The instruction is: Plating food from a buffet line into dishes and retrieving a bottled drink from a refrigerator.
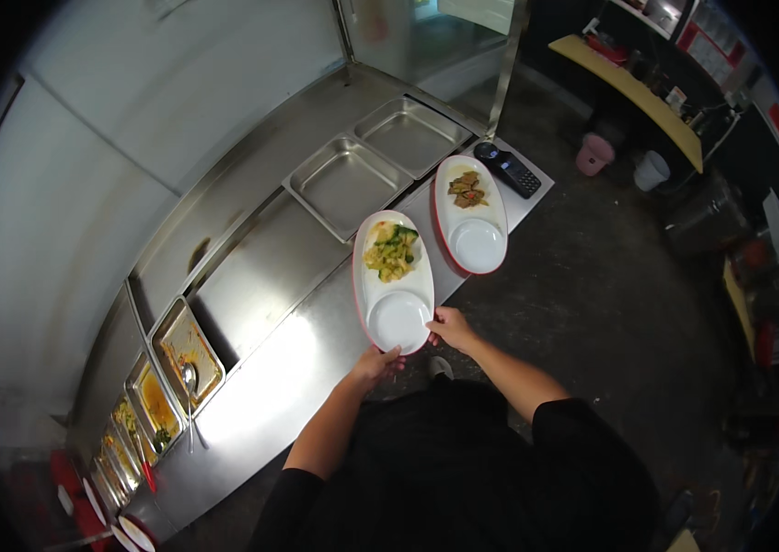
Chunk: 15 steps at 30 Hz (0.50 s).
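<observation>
An oval white plate with a red rim (399, 303) is held between my two hands, its far end over the counter's edge. Broccoli (390, 252) lies in its far part, and a round white well or bowl forms the near part. My left hand (379, 364) grips the plate's near left end, thumb on the rim. My right hand (450, 328) pinches the right side of the rim. Beyond it to the right, a second such plate (493, 203) rests on the counter, bearing pieces of stir-fried food (468, 189) and a similar round white part.
Two bare steel pans (350, 185) sit in the steel counter (279, 345). A black keypad device (515, 172) lies at the counter's right end. Food-stained trays (189, 352), one with a spoon (189, 378), stand at the left. Buckets (595, 154) stand on the floor at right.
</observation>
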Motion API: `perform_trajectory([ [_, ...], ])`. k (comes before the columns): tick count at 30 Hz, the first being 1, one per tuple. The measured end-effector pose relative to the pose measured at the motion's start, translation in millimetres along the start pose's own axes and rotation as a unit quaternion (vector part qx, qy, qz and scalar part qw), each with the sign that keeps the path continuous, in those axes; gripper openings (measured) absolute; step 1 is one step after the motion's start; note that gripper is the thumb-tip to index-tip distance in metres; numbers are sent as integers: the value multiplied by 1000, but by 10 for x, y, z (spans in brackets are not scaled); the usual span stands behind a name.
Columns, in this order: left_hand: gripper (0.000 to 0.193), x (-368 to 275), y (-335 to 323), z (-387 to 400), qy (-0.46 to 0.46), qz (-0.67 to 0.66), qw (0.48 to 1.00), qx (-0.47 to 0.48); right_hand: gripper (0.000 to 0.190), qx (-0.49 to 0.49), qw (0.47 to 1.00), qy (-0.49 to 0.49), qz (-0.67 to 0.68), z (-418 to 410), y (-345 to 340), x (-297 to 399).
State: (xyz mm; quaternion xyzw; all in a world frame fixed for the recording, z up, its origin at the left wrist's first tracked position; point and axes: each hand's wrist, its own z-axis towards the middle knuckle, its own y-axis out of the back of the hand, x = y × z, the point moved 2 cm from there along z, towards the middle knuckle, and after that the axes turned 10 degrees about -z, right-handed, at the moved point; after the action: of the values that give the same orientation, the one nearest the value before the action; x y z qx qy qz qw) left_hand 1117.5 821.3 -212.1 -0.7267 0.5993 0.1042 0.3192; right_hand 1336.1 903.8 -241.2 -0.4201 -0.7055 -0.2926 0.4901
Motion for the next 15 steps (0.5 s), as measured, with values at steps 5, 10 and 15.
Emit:
perform_trajectory([
  [5,28,88,-164,223,-12,-5,999,-50,10,37,999,-20,12,107,219,-131],
  [10,28,258,-253,283,-16,-14,996,-90,12,67,996,-32,43,82,285,-370],
  [15,32,294,-398,195,-26,7,987,-159,15,98,993,-34,62,18,332,-436],
])
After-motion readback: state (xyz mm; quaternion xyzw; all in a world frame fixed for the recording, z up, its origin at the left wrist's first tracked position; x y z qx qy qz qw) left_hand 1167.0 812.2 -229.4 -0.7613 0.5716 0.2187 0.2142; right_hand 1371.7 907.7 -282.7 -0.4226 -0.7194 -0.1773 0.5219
